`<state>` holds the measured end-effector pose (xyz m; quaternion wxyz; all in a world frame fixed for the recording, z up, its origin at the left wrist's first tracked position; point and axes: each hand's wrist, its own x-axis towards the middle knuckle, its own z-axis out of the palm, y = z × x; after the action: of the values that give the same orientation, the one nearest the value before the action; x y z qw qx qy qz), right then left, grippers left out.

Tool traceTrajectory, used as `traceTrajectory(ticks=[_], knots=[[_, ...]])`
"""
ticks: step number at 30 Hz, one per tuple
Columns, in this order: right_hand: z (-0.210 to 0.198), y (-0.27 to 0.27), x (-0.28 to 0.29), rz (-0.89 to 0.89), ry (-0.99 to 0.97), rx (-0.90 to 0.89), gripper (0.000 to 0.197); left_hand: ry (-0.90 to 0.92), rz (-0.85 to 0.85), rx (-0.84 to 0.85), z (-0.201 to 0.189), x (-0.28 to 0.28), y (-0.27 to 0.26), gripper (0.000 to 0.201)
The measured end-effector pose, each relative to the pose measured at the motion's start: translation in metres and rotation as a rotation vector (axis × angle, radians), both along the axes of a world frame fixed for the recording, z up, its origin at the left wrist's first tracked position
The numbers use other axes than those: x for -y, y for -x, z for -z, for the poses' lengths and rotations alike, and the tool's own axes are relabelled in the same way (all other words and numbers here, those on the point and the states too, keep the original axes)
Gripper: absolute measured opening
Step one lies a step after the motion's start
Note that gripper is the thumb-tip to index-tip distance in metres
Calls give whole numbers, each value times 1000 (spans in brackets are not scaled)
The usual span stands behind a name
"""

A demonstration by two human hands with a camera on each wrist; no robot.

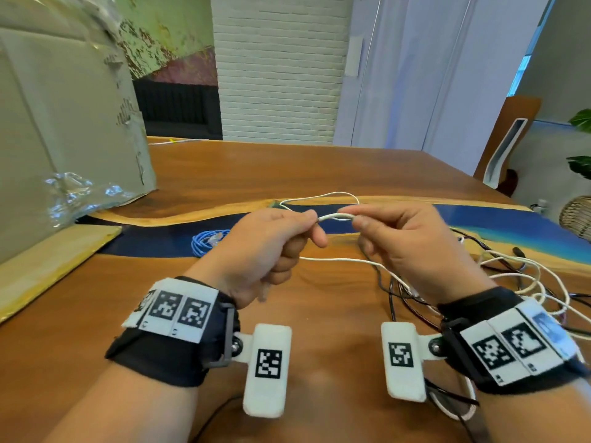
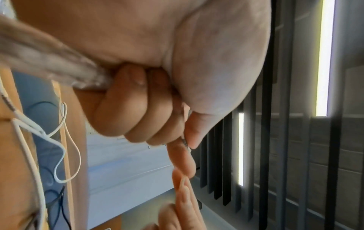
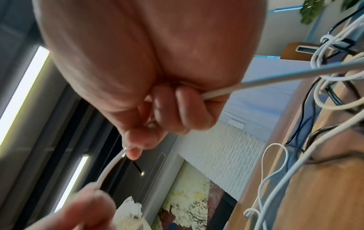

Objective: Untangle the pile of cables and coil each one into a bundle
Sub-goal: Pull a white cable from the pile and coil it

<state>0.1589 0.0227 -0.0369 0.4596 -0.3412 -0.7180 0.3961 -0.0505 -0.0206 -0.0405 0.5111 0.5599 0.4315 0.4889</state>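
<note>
Both hands raised above the worktop, facing each other, fingertips almost meeting.

Left hand: thumb and forefinger pinch the white cable; the other fingers are curled into the palm. The left wrist view shows the same curl, with the thumb tip pressed against the forefinger.

Right hand: thumb and forefinger pinch the same white cable, just at 3 o'clock of the left hand's pinch. In the right wrist view the cable also runs out from under the curled lower fingers toward the tangle.

White cable: a short doubled stretch spans the gap between the two pinches. A loop of it rises at 12 o'clock from the fingertips, over the blue strip of the worktop. Another run passes below the hands, from under the left hand toward 4 o'clock, into the cable pile.

Cable pile: white and black leads intermixed, lying on the worktop at 4 o'clock of the right hand, partly hidden by the right wrist.

Blue cable: coiled, lying on the worktop at 9 o'clock of the left hand, apart from it.

Cardboard box with crumpled clear plastic stands at 10 o'clock.
</note>
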Motion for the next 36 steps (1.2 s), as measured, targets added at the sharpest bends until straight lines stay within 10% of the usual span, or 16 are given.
traceTrajectory(ticks=[4,11,15,21,26,30,36], knots=[[-6,-15,-5,138,-29,-94,15,-6,55,-52,-3,5,-2,43],[-1,1,3,-27,19,350,25,-69,14,831,-14,1,-5,32],[10,20,11,-172,5,595,27,-128,-110,980,-8,-4,-3,33],[9,33,22,-254,-27,619,28,-206,-157,809,-1,-8,-9,31],[-7,16,25,-210,-27,461,31,-340,-272,-31,10,-12,-5,26],[-14,-2,15,-131,35,161,37,-158,-114,-383,15,-8,-10,29],[-12,-15,1,63,15,158,35,-12,153,-75,14,-4,-11,43]])
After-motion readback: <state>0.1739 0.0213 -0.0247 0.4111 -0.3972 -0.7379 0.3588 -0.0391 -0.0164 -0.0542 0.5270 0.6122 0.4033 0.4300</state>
